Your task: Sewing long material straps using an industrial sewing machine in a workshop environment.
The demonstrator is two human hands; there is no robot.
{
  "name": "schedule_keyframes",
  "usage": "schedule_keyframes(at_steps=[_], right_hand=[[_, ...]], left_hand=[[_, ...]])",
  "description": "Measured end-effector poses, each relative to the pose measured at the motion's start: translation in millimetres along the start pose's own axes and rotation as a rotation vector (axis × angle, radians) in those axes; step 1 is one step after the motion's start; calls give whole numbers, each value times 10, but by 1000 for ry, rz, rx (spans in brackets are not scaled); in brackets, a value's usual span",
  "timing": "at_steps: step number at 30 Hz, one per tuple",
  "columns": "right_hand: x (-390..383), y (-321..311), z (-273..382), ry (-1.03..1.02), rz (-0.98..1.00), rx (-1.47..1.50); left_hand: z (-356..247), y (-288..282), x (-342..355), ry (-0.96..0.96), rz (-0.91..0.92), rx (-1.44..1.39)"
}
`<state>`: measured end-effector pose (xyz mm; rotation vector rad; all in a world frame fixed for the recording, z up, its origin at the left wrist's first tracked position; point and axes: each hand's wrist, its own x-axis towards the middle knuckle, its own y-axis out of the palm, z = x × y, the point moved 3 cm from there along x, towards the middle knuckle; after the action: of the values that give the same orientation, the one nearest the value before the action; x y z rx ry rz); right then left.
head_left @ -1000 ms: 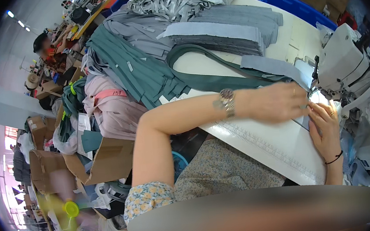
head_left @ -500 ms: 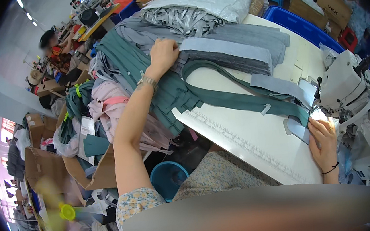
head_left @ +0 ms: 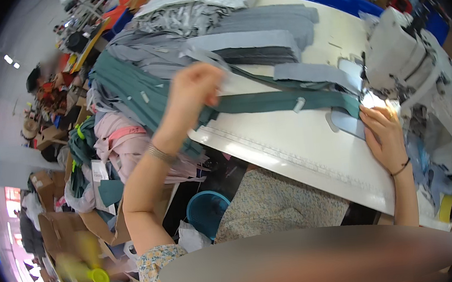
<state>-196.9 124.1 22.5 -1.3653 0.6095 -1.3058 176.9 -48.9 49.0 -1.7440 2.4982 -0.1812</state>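
Left hand (head_left: pixel 194 92): curled, grip unclear
Right hand (head_left: pixel 386 134): pinch unclear
Strip (head_left: pixel 266 103): likely soft, light; I'd hold near worktop's (head_left: pixel 291 144) right edge

bare tabletop (head_left: pixel 291 140) fronts the green strip (head_left: pixel 266 102); sewing machine (head_left: pixel 399 51) blocks right.

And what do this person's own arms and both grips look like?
Left arm: short, pale sleeve with a yellow floral pattern and a silvery, metal-looking wristband. Right arm: thin dark band at the wrist; its sleeve cannot be seen. Left grip and right grip are ungloved.
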Motion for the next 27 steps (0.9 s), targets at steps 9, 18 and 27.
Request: schedule_keyframes(at_steps=[9,18,27], right_hand=[[51,42,-1,-4,-30,17],[-9,77,-39,-50,-68,-11],[-34,149,-63,-39,-78,-15]], left_hand=[[67,1058,-530,433,440,578],[-145,1209,-301,895,223,1010],[-75,2109,-413,835,653,992]])
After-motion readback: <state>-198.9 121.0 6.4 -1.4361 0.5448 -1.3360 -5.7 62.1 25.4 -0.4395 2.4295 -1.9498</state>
